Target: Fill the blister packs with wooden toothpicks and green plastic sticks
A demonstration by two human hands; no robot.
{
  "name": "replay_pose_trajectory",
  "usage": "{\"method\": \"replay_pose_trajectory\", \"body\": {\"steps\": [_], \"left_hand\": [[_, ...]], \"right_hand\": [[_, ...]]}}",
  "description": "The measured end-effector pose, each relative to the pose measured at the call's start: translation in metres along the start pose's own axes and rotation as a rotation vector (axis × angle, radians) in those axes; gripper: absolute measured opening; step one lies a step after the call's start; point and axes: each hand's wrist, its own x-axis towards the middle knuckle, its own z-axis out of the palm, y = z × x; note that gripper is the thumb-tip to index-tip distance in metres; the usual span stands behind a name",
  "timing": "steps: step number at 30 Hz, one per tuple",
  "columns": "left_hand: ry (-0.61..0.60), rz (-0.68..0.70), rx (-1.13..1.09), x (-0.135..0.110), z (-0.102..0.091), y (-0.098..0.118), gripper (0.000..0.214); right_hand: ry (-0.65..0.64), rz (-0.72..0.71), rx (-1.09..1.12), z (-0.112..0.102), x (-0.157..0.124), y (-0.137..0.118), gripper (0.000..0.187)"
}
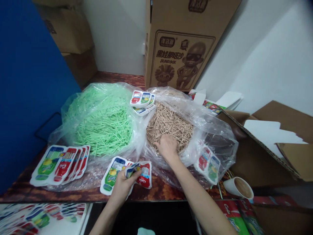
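My left hand (123,184) is closed on a small printed packet (144,174) near the table's front edge, over a few more packets lying flat (111,173). My right hand (167,146) reaches into a clear plastic bag (215,130) of tan wooden sticks (168,122); its fingers curl down into the pile and their tips are hidden. A second plastic bag holds green sticks (105,122) to the left.
A fan of printed packets (61,163) lies at front left, more packets (143,99) sit between the bags. A large printed carton (182,42) stands behind, an open carton (276,137) at right, a paper cup (238,186) near the front edge, a blue panel (24,81) at left.
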Motion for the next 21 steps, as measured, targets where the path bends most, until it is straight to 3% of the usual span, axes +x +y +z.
{"method": "replay_pose_trajectory", "body": {"steps": [5,8,13,17,21], "left_hand": [[0.032,-0.031,-0.055,-0.003,-0.006,0.001,0.03],[0.038,-0.035,-0.05,-0.005,-0.009,-0.001,0.03],[0.064,-0.028,-0.042,-0.01,-0.01,-0.004,0.034],[0.112,-0.007,-0.077,-0.015,-0.007,0.004,0.035],[0.102,-0.024,-0.095,-0.018,-0.004,0.014,0.033]], "right_hand": [[-0.059,-0.009,-0.049,0.005,0.002,0.001,0.025],[-0.041,0.032,0.005,0.008,0.003,0.0,0.025],[-0.139,0.044,0.181,0.003,0.011,0.006,0.025],[-0.233,0.041,0.348,-0.007,0.025,0.029,0.016],[-0.321,0.058,0.656,-0.01,0.041,0.049,0.005]]}}
